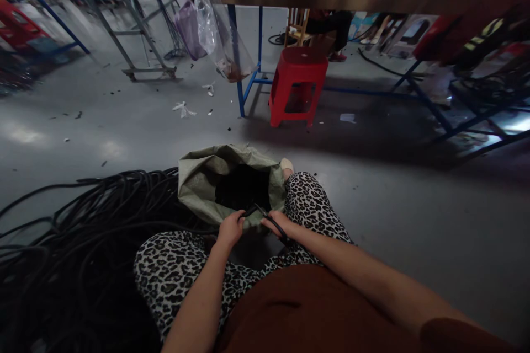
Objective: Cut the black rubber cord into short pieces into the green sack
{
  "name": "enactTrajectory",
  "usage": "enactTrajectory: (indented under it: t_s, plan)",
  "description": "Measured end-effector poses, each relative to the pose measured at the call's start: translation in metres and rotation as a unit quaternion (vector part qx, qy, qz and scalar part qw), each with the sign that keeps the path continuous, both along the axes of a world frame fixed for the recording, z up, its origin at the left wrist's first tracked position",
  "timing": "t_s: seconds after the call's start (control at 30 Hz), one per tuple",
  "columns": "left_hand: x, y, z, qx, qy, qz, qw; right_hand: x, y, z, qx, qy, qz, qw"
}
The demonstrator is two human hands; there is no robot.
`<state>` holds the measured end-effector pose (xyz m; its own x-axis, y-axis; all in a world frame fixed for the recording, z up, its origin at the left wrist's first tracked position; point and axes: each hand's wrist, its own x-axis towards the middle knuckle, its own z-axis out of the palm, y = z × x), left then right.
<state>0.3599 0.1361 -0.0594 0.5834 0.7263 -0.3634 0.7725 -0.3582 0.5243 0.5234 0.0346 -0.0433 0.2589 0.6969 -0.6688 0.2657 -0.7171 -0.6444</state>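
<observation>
Above the near rim of an open sack (pixel 191 187), the left hand (pixel 231 228) pinches a black hose (pixel 249 212) between thumb and fingers, its short free end jutting past the fingertips toward the right. Opposite, the right hand (pixel 282 223) is curled around a pair of scissors (pixel 271 219), with the blades pointing toward that end; the blade tips lie right by it, but I cannot tell whether they touch or how far they are parted.

The hose is slim, round and dull black, and looks rubbery. The scissors have dark, looped handles and narrow grey metal blades. Grey-green and creased, the sack looks like woven plastic; its stiff rim gapes in a rough oval around a dark mass too dim to make out. To the left, a heap of black hoses (pixel 124 198) spreads in loose, overlapping curves across the smooth, shiny grey floor (pixel 136 121), and one strand runs over the leopard-print trousers (pixel 169 265) toward the left hand.
</observation>
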Motion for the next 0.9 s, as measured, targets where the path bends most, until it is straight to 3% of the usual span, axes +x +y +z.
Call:
enactTrajectory:
  t_s: [0.13, 0.5, 0.9]
  plan:
    - [-0.0003, 0.0016, 0.0005, 0.010, -0.014, 0.014, 1.000, 0.0007, 0.0018, -0.0029, -0.009, 0.033, -0.048, 0.998]
    - [0.0007, 0.0063, -0.0010, 0.046, -0.068, 0.068, 0.994, 0.0030, -0.0001, -0.0040, 0.038, 0.147, -0.043, 0.987]
    - [-0.0002, 0.0057, -0.0054, 0.056, -0.079, 0.059, 0.994, 0.0027, -0.0039, -0.0102, 0.046, 0.150, 0.023, 0.987]
